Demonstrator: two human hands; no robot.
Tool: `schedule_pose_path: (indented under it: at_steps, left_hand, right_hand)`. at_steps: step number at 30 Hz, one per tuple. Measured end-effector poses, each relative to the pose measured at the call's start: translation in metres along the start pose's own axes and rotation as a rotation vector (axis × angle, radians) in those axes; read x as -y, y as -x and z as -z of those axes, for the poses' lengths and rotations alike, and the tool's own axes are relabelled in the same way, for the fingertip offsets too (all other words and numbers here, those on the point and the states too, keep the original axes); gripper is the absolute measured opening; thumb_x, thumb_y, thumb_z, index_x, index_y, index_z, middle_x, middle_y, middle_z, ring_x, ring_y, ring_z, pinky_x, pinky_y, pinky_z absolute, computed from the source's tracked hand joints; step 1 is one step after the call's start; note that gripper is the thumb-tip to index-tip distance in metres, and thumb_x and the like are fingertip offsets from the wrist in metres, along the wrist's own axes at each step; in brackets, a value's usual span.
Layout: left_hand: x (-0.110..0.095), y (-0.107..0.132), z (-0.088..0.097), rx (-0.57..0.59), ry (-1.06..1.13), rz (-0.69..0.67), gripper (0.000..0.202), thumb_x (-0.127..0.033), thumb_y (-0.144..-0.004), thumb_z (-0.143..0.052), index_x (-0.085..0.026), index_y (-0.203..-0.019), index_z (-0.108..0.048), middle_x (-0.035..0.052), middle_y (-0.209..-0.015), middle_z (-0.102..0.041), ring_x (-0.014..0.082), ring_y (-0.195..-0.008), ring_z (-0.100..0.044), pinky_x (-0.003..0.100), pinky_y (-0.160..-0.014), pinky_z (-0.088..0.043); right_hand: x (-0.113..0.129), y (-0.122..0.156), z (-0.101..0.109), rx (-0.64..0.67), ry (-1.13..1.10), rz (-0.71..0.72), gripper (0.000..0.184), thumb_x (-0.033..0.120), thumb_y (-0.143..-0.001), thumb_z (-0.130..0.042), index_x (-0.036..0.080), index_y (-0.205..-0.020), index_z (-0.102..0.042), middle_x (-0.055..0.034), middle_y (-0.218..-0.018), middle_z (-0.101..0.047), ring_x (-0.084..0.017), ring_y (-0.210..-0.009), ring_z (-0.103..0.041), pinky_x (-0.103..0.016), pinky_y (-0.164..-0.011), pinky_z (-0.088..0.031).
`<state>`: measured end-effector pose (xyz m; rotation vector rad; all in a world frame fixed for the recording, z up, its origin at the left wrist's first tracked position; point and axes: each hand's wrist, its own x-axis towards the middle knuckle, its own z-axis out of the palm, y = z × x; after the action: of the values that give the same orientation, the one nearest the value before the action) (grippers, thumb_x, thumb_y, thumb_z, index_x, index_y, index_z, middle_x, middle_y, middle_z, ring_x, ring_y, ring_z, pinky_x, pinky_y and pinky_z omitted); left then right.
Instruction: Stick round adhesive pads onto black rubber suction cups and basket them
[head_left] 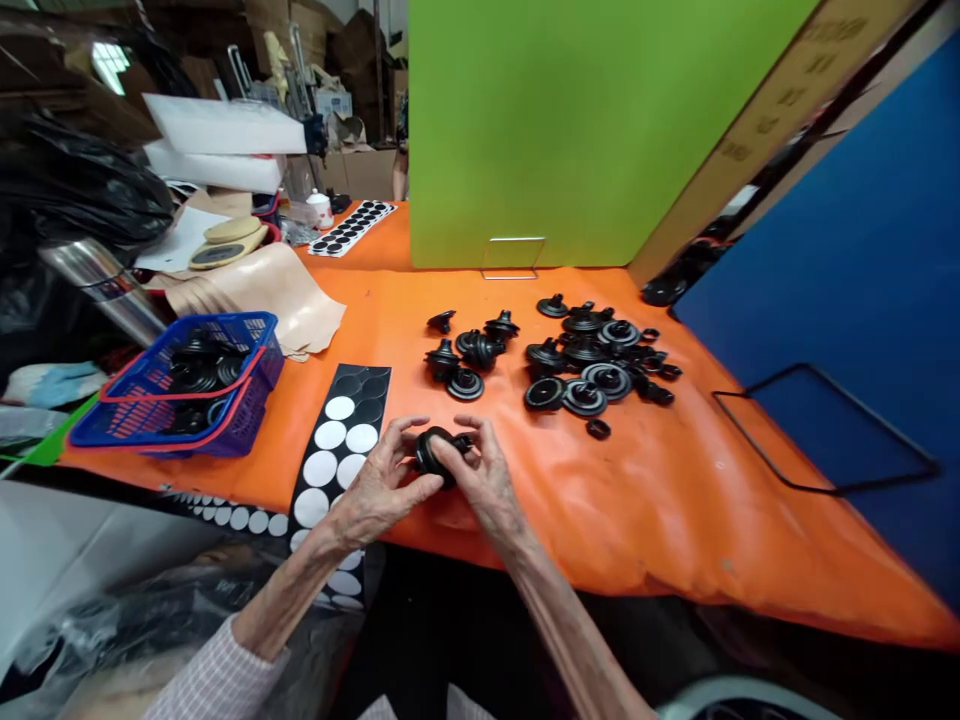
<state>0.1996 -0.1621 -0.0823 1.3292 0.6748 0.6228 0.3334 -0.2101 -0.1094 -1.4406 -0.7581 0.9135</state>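
Between my two hands, just above the near part of the orange table cover (600, 520), is a round black part with a ridged rim and a narrow stub (433, 452). My left hand (388, 470) grips its left side with thumb and fingers. On its other side, my right hand (482, 475) holds it by the stub end, the thumb pressed on the disc. Beyond the hands lie a small group of similar black parts (466, 384) and a larger pile (585, 397) to the right. A strip of round stickers (320, 468), white and black, lies beside my left hand.
A blue basket (256, 388) with red handles holds more black parts at left. Behind it are a steel flask (105, 285), tan sheets (262, 290) and white foam blocks (225, 125). A green panel (585, 120) stands behind, a blue panel (840, 290) at right with a wire stand (817, 490).
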Motion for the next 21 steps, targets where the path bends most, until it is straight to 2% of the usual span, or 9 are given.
schedule_pose_path:
  at_steps: [2,5,10,12,15,17,18,21]
  left_hand:
    - [-0.002,0.001,0.002,0.033,0.039,0.004,0.056,-0.02,-0.075,-0.07,-0.025,-0.125,-0.044,0.0046,-0.112,-0.056,0.0187,-0.112,-0.056,0.034,-0.102,-0.04]
    - [-0.005,0.004,0.007,0.04,0.084,0.015,0.057,-0.018,-0.073,-0.072,-0.025,-0.124,-0.046,0.0046,-0.113,-0.057,0.0185,-0.111,-0.056,0.033,-0.101,-0.04]
    - [-0.013,0.018,0.013,0.019,0.151,0.082,0.064,-0.015,-0.07,-0.077,-0.029,-0.127,-0.05,0.0013,-0.109,-0.059,0.0145,-0.107,-0.057,0.026,-0.096,-0.043]
    - [-0.014,0.022,0.012,-0.029,0.217,0.162,0.058,-0.019,-0.072,-0.077,-0.027,-0.124,-0.054,0.0024,-0.107,-0.062,0.0144,-0.102,-0.06,0.025,-0.092,-0.046]
    - [-0.013,0.02,0.01,-0.14,0.388,0.318,0.03,-0.029,-0.078,-0.072,-0.015,-0.103,-0.062,0.0072,-0.098,-0.065,0.0151,-0.086,-0.063,0.027,-0.08,-0.052]
    - [-0.011,0.015,0.008,-0.208,0.502,0.412,0.021,-0.032,-0.084,-0.065,-0.012,-0.089,-0.062,0.0077,-0.088,-0.066,0.0142,-0.072,-0.063,0.025,-0.064,-0.054]
    - [-0.01,0.012,0.008,-0.236,0.546,0.448,0.019,-0.031,-0.087,-0.061,-0.012,-0.085,-0.061,0.0063,-0.082,-0.065,0.0128,-0.063,-0.061,0.023,-0.055,-0.051]
    - [-0.011,0.006,0.007,-0.319,0.631,0.534,0.018,-0.027,-0.092,-0.05,-0.015,-0.081,-0.057,0.0012,-0.066,-0.06,0.0085,-0.042,-0.049,0.017,-0.035,-0.036]
  right_hand:
    - [0.0,0.0,0.001,0.047,0.028,-0.005,0.05,0.057,-0.07,-0.068,0.02,-0.103,-0.06,-0.0056,-0.096,-0.064,-0.02,-0.083,-0.064,-0.031,-0.07,-0.052]
    - [-0.001,0.0,0.002,0.054,0.094,0.009,0.047,0.06,-0.072,-0.065,0.018,-0.094,-0.064,-0.008,-0.094,-0.066,-0.021,-0.083,-0.061,-0.032,-0.071,-0.051]
    - [-0.001,-0.014,0.011,-0.13,0.034,-0.063,0.047,0.064,-0.076,-0.057,0.02,-0.092,-0.055,-0.0025,-0.079,-0.063,-0.02,-0.071,-0.062,-0.034,-0.066,-0.052]
    - [0.001,-0.023,0.016,-0.153,0.195,0.025,0.046,0.064,-0.076,-0.057,0.021,-0.09,-0.054,-0.0036,-0.079,-0.062,-0.022,-0.073,-0.062,-0.038,-0.068,-0.052]
    - [0.001,-0.037,0.028,-0.17,0.609,0.338,0.045,0.06,-0.076,-0.06,0.019,-0.095,-0.059,-0.0122,-0.098,-0.062,-0.029,-0.095,-0.059,-0.046,-0.085,-0.049]
    - [-0.003,-0.044,0.046,-0.226,0.799,0.484,0.043,0.053,-0.082,-0.055,0.018,-0.106,-0.06,-0.0159,-0.11,-0.059,-0.03,-0.104,-0.056,-0.048,-0.09,-0.046]
    - [-0.005,-0.046,0.06,-0.284,0.877,0.505,0.04,0.049,-0.086,-0.05,0.017,-0.11,-0.059,-0.0171,-0.112,-0.058,-0.03,-0.105,-0.055,-0.048,-0.09,-0.046]
    - [-0.014,-0.051,0.113,-0.53,1.111,0.405,0.036,0.035,-0.089,-0.04,0.012,-0.109,-0.059,-0.0225,-0.105,-0.058,-0.035,-0.099,-0.054,-0.056,-0.085,-0.045]
